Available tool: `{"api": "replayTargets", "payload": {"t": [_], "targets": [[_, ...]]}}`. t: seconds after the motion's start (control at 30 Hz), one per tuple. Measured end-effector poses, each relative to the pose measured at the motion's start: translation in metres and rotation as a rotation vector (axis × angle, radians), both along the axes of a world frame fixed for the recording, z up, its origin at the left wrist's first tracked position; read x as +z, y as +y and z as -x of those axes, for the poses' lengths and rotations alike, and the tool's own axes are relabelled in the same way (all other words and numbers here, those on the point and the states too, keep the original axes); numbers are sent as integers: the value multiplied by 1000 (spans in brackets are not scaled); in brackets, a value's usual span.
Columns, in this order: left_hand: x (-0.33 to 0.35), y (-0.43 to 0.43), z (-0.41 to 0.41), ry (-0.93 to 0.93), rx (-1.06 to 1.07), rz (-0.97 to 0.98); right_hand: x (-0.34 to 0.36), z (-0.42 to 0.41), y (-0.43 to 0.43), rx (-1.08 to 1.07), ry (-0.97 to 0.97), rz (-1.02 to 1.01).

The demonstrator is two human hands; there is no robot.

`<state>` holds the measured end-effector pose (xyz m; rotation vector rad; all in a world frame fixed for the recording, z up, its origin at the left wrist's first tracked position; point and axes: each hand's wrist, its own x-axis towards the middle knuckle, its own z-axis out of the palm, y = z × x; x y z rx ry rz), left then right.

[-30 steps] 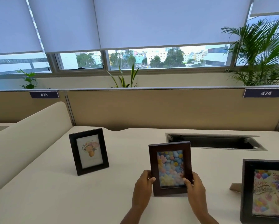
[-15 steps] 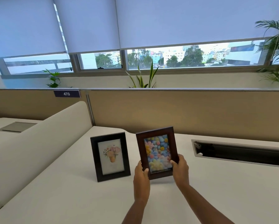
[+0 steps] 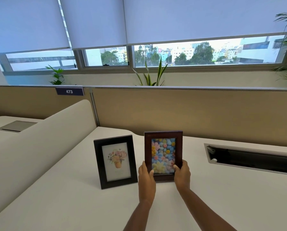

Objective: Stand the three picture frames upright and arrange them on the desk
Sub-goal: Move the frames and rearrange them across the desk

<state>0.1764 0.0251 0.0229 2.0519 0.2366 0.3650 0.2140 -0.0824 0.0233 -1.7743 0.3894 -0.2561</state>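
A dark brown frame (image 3: 163, 135) with a picture of colourful flowers stands upright on the white desk (image 3: 72, 197). My left hand (image 3: 146, 177) grips its lower left side and my right hand (image 3: 182, 174) grips its lower right side. Its bottom edge is at the desk surface, partly hidden by my hands. Just to its left a black frame (image 3: 115, 161) with a flower-pot picture stands upright, leaning slightly back, apart from my hands. The third frame is out of view.
An open cable slot (image 3: 249, 160) is cut into the desk at the right. A beige partition (image 3: 172, 112) runs along the back. A curved cream divider (image 3: 39, 144) borders the desk on the left, with a neighbouring desk beyond.
Both hands carried the brown frame leftward and set it down beside the black frame. The view swung left, so the third frame at the right dropped out of sight.
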Motion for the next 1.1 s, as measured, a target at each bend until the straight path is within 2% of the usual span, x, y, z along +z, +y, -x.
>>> {"api": "replayTargets", "payload": {"t": [0.23,0.9,1.1], "targets": [[-5,-2,-2,57,89,-19,-2,-6,5,67,7,33],[-13,-8,-1,87,76,-101,-5,-13,-2,144,64,136],[-17,-10,1,176,64,-115,-21,-1,-8,171,96,169]]}}
